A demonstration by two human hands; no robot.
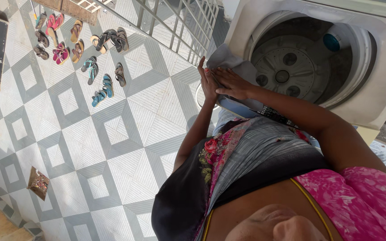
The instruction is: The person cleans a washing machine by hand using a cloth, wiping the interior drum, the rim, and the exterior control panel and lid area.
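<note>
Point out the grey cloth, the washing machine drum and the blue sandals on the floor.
grey cloth (228, 62), head view, on its bare upper fold above the hands.
washing machine drum (287, 71), head view, on the pale agitator plate at its bottom.
blue sandals (103, 90), head view, on the pair's nearer strap.

I count two hands of the person, the left hand (207, 82) and the right hand (231, 83), and both lie flat on one grey cloth (228, 62). There is one top-loading washing machine (380, 89) at the far right, with one open drum (287, 67) and one blue cap (331, 42) inside it. On the tiled floor at the far left I count about sixteen sandals (79, 47) (some overlap, so I cannot be exact). Two of them are bright pink and four are blue. One small patterned mat (38, 182) lies at the near left. One metal railing (175, 22) stands far behind.
</note>
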